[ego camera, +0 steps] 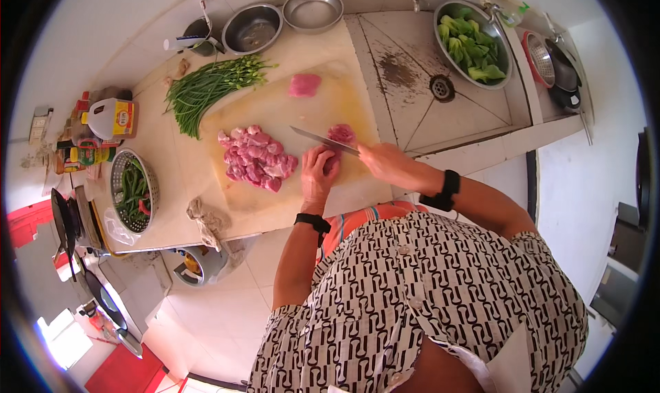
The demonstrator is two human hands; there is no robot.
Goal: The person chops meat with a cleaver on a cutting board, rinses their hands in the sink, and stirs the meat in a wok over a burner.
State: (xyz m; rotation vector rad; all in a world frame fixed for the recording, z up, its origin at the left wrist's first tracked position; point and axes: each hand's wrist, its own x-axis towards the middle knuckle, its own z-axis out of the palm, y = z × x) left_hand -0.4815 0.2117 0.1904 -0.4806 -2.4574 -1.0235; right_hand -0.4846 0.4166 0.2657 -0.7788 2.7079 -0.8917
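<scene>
My right hand [386, 163] grips a kitchen knife [322, 139], its blade pointing up and to the left over the cutting board [247, 114]. With curled fingers, my left hand [318, 174] presses down on a piece of raw meat [333, 163] just below the blade. More of the red meat [342, 133] shows on the far side of the knife. To the left of my left hand lies a pile of cut meat chunks [258, 158]. One separate pink slab of meat [304, 85] rests near the board's far edge. My right hand hides the knife's handle.
Garlic chives [214, 86] lie left of the board, near two metal bowls [252, 29] [313, 10]. A colander [153, 187] of green peppers and a crumpled cloth [206, 220] are at left. Right is a tiled sink [412, 48] with a basin [508, 73] of leafy greens.
</scene>
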